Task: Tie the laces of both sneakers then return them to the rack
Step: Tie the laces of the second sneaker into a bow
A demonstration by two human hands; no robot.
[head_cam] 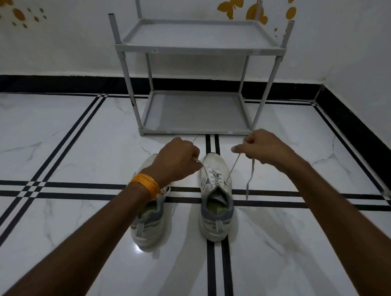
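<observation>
- Two bare forearms reach out from below over the white marble-look floor [76, 131] with its black double stripes.
- The left wrist carries an orange thread band [145, 185].
- Two white sneakers stand side by side on the floor, heels toward the person and toes toward the wall.
- The left sneaker [148, 225] is partly hidden under the left forearm, and its laces lie loose at its side.
- The right sneaker [216, 201] stands in plain sight on a black stripe crossing, its tongue open.
- The left hand [177, 163] is closed in a fist, pinching one lace end [202, 168] of the right sneaker and pulling it up to the left.
- The right hand [261, 147] is closed on the other lace end [234, 166], drawn up to the right; the spare tail of that lace [250, 179] hangs down from the fist.
- The two hands are held well apart, above the toe of the right sneaker.
- Beyond them a grey two-shelf rack [198, 48] stands against the wall.
- The wall [71, 41] is white with yellow butterfly stickers [231, 4], with a black skirting along its foot.
</observation>
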